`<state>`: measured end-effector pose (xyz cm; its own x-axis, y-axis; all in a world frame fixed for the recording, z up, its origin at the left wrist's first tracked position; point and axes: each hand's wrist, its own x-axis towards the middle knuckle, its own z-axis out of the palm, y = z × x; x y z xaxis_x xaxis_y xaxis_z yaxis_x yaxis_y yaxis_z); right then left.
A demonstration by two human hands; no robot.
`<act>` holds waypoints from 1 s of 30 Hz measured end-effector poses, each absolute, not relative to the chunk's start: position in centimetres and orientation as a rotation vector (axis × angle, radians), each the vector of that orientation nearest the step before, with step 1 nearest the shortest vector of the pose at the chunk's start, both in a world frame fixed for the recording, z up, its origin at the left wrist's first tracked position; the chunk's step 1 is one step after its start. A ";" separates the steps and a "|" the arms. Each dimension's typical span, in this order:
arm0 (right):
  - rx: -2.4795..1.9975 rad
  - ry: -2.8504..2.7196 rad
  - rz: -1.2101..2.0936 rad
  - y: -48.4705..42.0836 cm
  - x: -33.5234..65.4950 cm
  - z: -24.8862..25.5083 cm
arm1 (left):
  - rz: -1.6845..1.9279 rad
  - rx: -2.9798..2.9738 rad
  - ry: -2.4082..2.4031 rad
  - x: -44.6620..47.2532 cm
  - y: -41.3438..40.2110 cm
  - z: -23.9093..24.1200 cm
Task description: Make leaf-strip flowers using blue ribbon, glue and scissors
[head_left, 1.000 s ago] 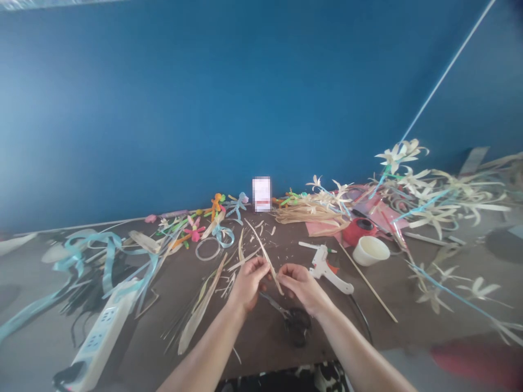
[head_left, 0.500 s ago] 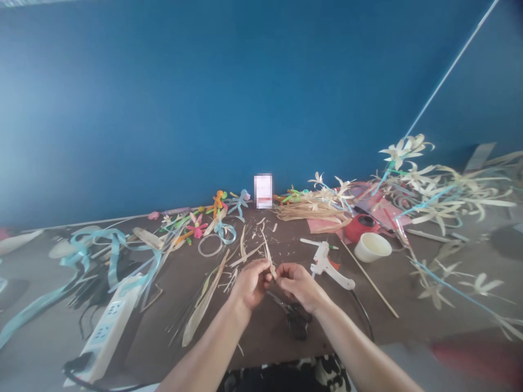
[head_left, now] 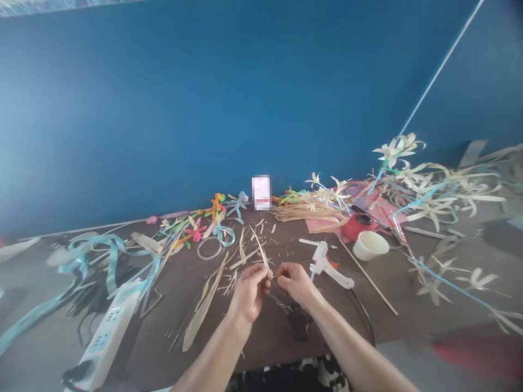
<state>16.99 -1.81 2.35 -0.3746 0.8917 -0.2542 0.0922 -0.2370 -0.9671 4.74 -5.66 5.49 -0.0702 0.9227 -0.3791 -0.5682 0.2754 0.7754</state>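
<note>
Over the brown table (head_left: pixel 408 294), my left hand (head_left: pixel 249 288) and my right hand (head_left: pixel 295 283) meet in front of me. Both pinch the lower end of a thin dried leaf strip (head_left: pixel 261 251) that points up and away from me. The fingers of both hands are curled closed on it. Black scissors (head_left: pixel 295 318) lie on the table just under my right wrist. A white glue gun (head_left: pixel 327 267) rests right of my right hand.
A white cup (head_left: pixel 370 245) and a red round object (head_left: pixel 360 226) stand at the right. Dried leaf flowers (head_left: pixel 429 190) pile up at the far right. A power strip (head_left: pixel 104 332), blue ribbons (head_left: pixel 110 256) and loose leaf strips (head_left: pixel 202 307) lie on the left. A thin stick (head_left: pixel 370 277) lies beside the glue gun.
My hands have drawn closer together on the leaf strip, and less of it now sticks out below my fingers.
</note>
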 end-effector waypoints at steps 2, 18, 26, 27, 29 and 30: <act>-1.225 -1.405 1.657 -1.6 17.0 2.3 | 1.319 0.400 1.038 4.6 -5.7 5.3; -1.049 -1.034 1.893 -2.3 17.2 2.7 | 1.311 0.632 1.256 3.9 -5.4 5.1; -1.061 -1.001 1.897 -3.2 16.5 2.0 | 1.282 0.847 1.348 4.5 -5.7 4.7; -1.047 -1.001 1.903 -3.3 16.5 2.1 | 1.281 0.829 1.345 4.5 -5.7 4.6; -1.018 -0.997 1.922 -3.4 16.5 2.3 | 1.277 0.773 1.321 4.3 -5.6 4.4; -1.006 -0.997 1.933 -3.5 16.5 2.4 | 1.276 0.736 1.298 4.2 -5.5 4.4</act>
